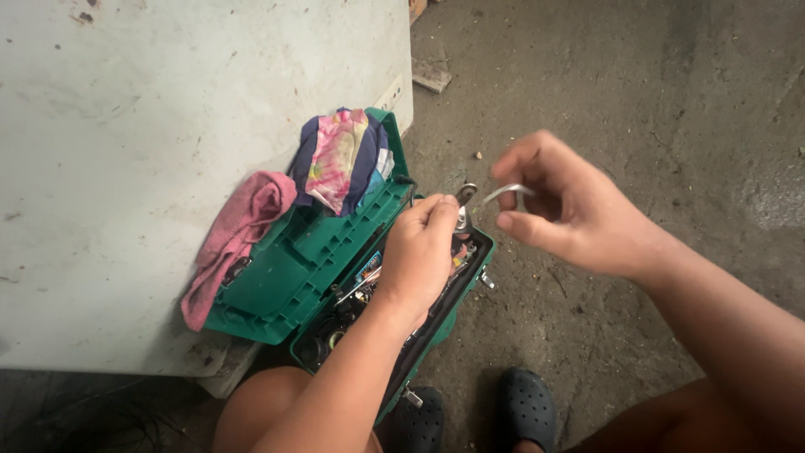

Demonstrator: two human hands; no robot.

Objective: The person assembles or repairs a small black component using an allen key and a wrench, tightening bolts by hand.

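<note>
Farthest left, a pink rag (237, 243) hangs over the edge of the pale worn slab (126, 168), touching the open lid (310, 260) of your green toolbox (470, 285). A bundle of dark blue and tie-dyed cloth (340, 159) rests on the far end of that lid. The box itself sits open on the concrete floor (637, 92), its tray crowded with metal pieces too jumbled to tell apart.

Above the tray, your left hand (419, 252) is closed, thumb and forefinger pinching a small metal tool (465, 205) by its lower part; its rounded head sticks up just past your fingertips. What kind of tool it is, you cannot tell from here.

To the right, your right hand (562, 210) is half curled, fingers pinching a thin bent piece of bright metal (503, 193) whose free end reaches toward the tool's head, very near it; whether the two touch is unclear.

You seem to be at the joining or separating stage, with both parts lifted clear of the box and held between your hands. The coming move looks like fine work: keep the left grip firm and steady, and guide the thin piece with small, controlled motion at the head, directly over the tray so anything dropped lands inside.

Your dark clogs (524, 411) stand on the floor below.
</note>
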